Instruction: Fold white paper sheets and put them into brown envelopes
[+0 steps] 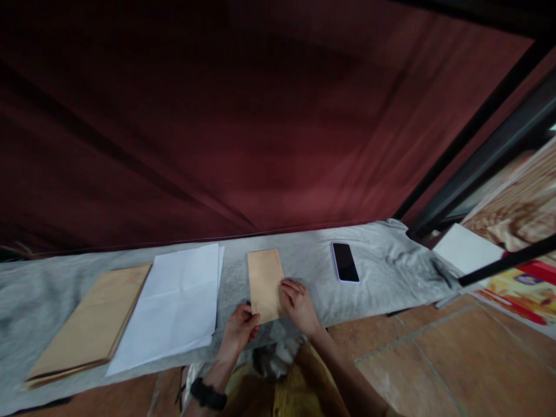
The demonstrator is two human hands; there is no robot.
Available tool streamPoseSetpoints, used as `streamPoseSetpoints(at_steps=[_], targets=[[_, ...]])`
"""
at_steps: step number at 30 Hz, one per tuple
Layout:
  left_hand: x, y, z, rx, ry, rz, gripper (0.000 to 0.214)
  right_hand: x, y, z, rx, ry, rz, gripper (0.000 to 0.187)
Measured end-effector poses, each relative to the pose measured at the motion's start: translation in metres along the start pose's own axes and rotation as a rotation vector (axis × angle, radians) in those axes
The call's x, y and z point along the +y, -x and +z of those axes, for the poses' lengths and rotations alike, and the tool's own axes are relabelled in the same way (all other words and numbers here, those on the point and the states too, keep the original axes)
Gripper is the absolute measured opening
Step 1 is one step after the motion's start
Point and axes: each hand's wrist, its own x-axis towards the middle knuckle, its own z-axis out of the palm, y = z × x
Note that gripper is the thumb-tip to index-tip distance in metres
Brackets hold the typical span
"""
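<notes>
A small brown paper envelope (264, 281) lies in front of me on a grey cloth. My left hand (241, 329) pinches its lower left corner between thumb and fingers. At the lower right edge of the envelope, my right hand (299, 304) has its fingers curled and rests against the paper; whether it grips the edge is hard to make out. Left of the envelope lie white paper sheets (174, 301) with fold creases. Further left sits a stack of larger brown envelopes (93, 318), partly beside the sheets.
A phone (346, 263) with a dark screen and pale purple case lies to the right on the grey cloth (391, 278). Behind hangs a dark red curtain (269, 145). Black metal bars (469, 139) and a colourful printed box (521, 292) stand at the right, above a tiled floor (456, 359).
</notes>
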Motion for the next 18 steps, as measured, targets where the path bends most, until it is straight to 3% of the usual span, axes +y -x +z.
streamPoseSetpoints(at_steps=[7, 18], targets=[[0.000, -0.003, 0.000, -0.016, -0.024, -0.012, 0.044, 0.010, -0.038, 0.007, 0.010, 0.165, 0.046, 0.034], [0.003, 0.003, -0.015, -0.164, 0.051, -0.025, 0.050, 0.019, -0.042, 0.008, 0.031, -0.270, 0.431, 0.027]])
